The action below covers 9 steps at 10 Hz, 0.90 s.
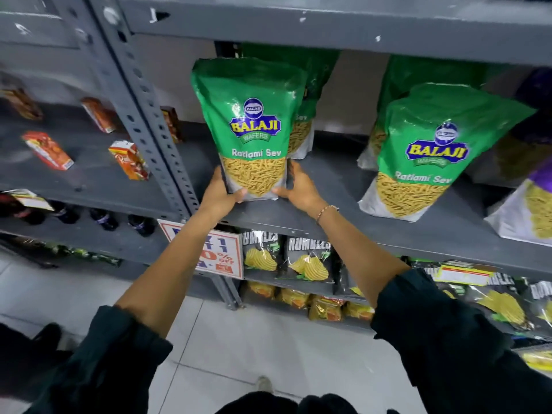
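Note:
A green Balaji Ratlami Sev bag [251,127] stands upright at the front of a grey metal shelf [343,204]. My left hand [219,194] grips its lower left corner, thumb across the front. My right hand [298,189] grips the lower right corner the same way. A second identical bag [304,115] stands right behind it, mostly hidden.
Another Ratlami Sev bag [427,153] stands to the right, with more behind it and a purple-topped bag [534,204] at the far right. Orange cartons [47,150] lie on the left shelf past the perforated upright [155,138]. Rumbles chip bags [307,258] and a price sign [215,252] sit below.

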Tool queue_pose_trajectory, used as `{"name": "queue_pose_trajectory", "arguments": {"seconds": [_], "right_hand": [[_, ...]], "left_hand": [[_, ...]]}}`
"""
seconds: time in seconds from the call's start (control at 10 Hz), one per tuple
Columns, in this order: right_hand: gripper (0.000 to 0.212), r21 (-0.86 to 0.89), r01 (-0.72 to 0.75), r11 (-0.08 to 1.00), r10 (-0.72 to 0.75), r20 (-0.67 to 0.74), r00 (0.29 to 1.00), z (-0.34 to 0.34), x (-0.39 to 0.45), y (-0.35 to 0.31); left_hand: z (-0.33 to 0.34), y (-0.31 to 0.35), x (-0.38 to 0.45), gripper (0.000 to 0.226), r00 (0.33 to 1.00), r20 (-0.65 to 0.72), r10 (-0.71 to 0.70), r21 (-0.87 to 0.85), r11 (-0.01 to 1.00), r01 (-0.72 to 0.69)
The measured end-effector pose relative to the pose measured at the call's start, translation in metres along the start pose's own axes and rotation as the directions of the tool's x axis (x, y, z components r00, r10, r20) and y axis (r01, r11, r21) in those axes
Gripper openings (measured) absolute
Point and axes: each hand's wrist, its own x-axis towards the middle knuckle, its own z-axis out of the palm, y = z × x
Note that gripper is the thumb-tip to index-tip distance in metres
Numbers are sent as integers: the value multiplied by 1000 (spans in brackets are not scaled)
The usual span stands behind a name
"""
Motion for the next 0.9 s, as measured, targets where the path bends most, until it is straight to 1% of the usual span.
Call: {"name": "queue_pose_trajectory", "arguments": {"seconds": [0.1,0.2,0.4,0.5,0.6,0.7,0.8,0.9], "right_hand": [[68,-55,9,998,-14,-98,995,6,15,5],[59,-69,-10,998,-3,-182,983,5,12,1],[59,31,-39,999,46,-271,962,-13,-10,5],[57,63,-47,997,62,-263,963,-22,-18,5],[58,14,-70,997,71,-253,965,-24,-20,4],[63,-36,-85,996,76,-203,976,-23,-23,3],[70,-125,-90,988,62,-211,976,-23,-47,-13],[30,-168,-56,984,-28,-460,888,-27,-75,-10]], "left_hand": [[-2,-2,7,56,999,-33,33,101,994,-30],[1,6,10,45,995,-82,61,154,987,-48],[17,18,15,48,995,32,98,34,995,-99],[25,22,15,49,991,53,124,43,991,-127],[27,17,15,48,991,53,120,60,991,-123],[26,20,8,49,990,89,107,138,983,-119],[33,23,-2,66,997,69,40,197,979,-53],[40,36,-24,78,984,-110,137,183,976,-115]]}}
